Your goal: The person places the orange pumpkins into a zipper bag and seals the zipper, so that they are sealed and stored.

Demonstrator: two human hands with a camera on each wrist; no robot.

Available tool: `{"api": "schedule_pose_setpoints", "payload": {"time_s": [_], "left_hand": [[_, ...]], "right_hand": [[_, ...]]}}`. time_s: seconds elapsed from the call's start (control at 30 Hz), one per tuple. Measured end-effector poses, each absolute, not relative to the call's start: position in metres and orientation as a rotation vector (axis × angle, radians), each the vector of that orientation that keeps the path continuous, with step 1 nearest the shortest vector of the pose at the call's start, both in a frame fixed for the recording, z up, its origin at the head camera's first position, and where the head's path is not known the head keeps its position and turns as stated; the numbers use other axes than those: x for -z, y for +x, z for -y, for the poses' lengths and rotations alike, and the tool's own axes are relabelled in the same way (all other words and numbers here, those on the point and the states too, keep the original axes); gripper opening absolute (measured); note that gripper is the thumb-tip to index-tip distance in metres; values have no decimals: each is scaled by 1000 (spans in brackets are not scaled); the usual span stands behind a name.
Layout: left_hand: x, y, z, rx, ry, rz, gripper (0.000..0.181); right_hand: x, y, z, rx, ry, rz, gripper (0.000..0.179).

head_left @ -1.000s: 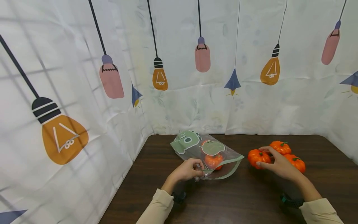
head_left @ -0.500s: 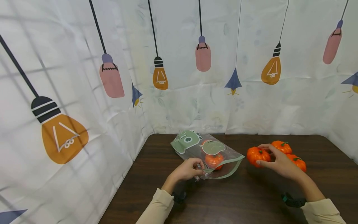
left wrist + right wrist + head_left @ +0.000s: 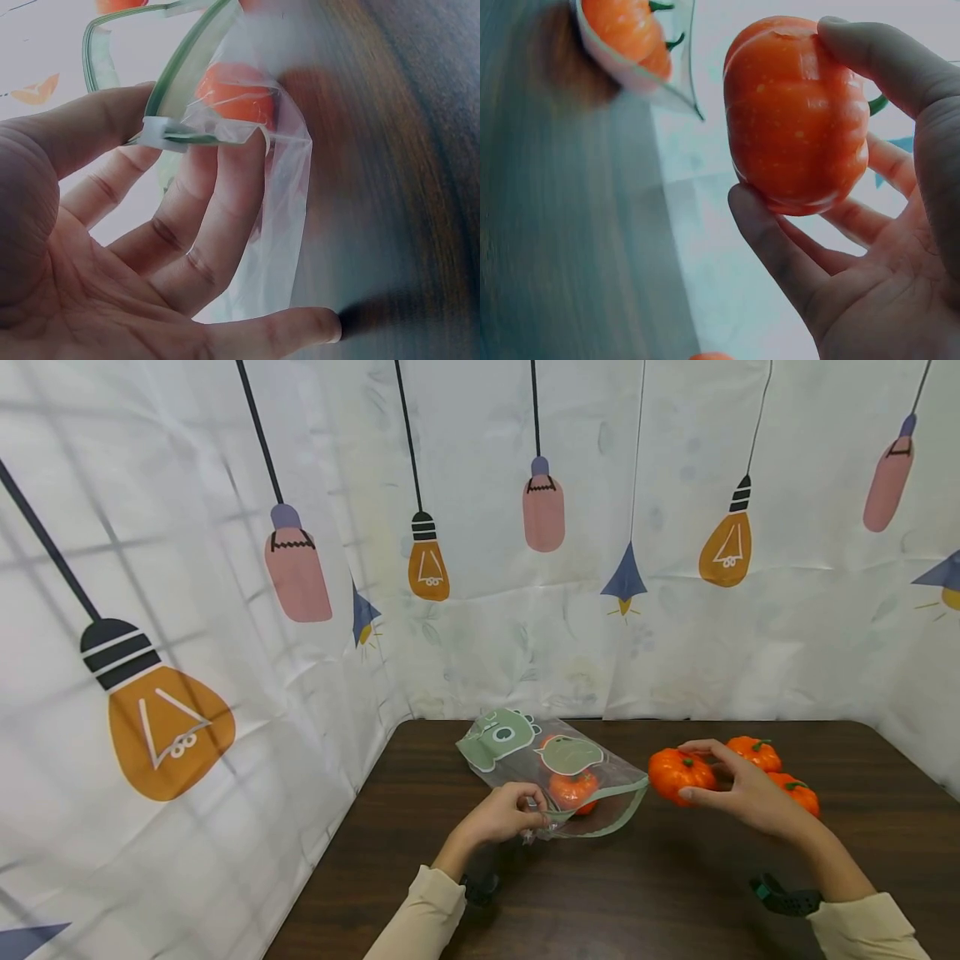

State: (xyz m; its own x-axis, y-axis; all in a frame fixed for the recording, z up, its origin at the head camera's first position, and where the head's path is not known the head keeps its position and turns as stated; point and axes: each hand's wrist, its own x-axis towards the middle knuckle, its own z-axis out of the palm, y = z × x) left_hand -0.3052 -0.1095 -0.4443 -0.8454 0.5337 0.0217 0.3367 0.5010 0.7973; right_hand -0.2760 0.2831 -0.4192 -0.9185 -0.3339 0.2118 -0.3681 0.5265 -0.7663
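In the head view, my left hand (image 3: 501,814) pinches the edge of a clear bag (image 3: 504,742) with green animal prints. The left wrist view has the thumb and fingers at a white zip slider (image 3: 165,133) on the green zip strip, and the bag's mouth is parted. Inside lie orange toy pumpkins (image 3: 573,790), partly hidden by the prints; two green stems show in the right wrist view. My right hand (image 3: 757,800) holds another orange pumpkin (image 3: 795,120) between thumb and fingers, off the table and close to the bag's right corner.
Two more orange pumpkins, one farther back (image 3: 756,753) and one nearer (image 3: 797,793), sit on the dark wooden table (image 3: 630,902) behind the right hand. White printed cloth (image 3: 480,652) hangs at the table's back and left.
My right hand has lifted the pumpkin and carried it slightly left, away from the other two and up to the bag's corner. The left hand stays on the bag's edge.
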Motion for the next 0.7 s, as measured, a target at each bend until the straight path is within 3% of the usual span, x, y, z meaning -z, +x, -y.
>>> {"api": "schedule_pose_setpoints", "payload": {"time_s": [0.7], "left_hand": [[443, -303, 107, -1288, 724, -2551, 5]], "right_hand": [[422, -270, -246, -1536, 959, 2731, 53]]}}
